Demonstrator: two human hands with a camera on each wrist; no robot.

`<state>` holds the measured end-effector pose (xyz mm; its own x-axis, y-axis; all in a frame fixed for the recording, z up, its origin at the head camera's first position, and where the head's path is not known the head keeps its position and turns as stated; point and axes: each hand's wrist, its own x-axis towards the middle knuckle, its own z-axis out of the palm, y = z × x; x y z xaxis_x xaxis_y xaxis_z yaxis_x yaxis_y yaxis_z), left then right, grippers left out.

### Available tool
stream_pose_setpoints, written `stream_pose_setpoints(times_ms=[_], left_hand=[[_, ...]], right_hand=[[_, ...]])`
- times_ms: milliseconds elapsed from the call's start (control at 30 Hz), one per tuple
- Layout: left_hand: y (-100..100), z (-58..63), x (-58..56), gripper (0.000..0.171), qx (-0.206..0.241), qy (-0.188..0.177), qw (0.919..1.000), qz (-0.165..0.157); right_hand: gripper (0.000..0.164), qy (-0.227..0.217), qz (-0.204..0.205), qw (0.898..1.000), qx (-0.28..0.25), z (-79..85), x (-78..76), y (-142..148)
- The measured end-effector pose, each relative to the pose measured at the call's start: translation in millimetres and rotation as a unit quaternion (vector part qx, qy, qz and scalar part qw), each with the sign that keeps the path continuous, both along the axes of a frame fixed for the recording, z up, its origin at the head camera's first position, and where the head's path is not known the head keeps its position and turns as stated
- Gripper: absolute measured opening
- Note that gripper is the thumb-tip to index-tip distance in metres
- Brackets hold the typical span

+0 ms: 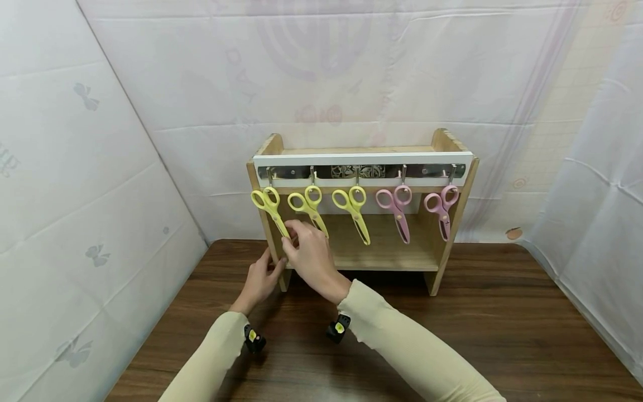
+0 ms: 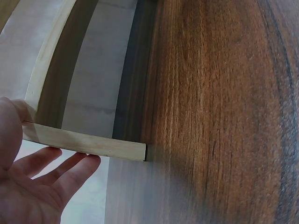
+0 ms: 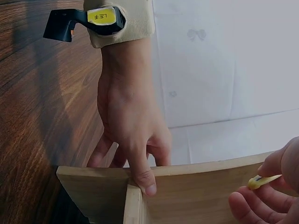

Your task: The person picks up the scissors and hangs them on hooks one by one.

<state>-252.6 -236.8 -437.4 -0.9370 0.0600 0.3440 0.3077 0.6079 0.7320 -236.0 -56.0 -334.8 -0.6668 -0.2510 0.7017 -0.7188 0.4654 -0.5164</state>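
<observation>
A small wooden shelf (image 1: 392, 259) stands on the table, with a hook rail across its front. Leftmost on the hooks hangs a pair of yellow scissors (image 1: 271, 206). My right hand (image 1: 312, 254) pinches its blade tip (image 3: 255, 183) between thumb and fingers. My left hand (image 1: 259, 282) grips the shelf's left side panel (image 2: 84, 142) low down, thumb inside and fingers against the outer face. Two more yellow scissors (image 1: 354, 209) hang to the right, the nearer one partly behind my right hand. Farther right hang two pink scissors (image 1: 396, 209).
The metal hook rail (image 1: 301, 172) is fixed to a white board (image 1: 364, 158). Dark wood-grain table (image 1: 502, 324) lies under the shelf. Pale patterned cloth walls (image 1: 351, 84) rise behind and at both sides. Each wrist carries a black camera (image 1: 337, 328).
</observation>
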Motion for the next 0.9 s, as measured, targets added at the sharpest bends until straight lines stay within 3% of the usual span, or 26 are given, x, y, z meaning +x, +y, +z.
stream_pose_setpoints(times_ms=[633, 900], left_hand=[[-2.2, -1.8, -2.0, 0.052, -0.012, 0.023, 0.9997, -0.001], [-1.1, -0.6, -0.3, 0.053, -0.003, 0.006, 1.0000, -0.002]], right_hand=[[0.025, -0.004, 0.001, 1.000, 0.000, -2.5, -2.0, -2.1], [0.025, -0.002, -0.004, 1.000, 0.005, -2.9, -1.9, -2.2]])
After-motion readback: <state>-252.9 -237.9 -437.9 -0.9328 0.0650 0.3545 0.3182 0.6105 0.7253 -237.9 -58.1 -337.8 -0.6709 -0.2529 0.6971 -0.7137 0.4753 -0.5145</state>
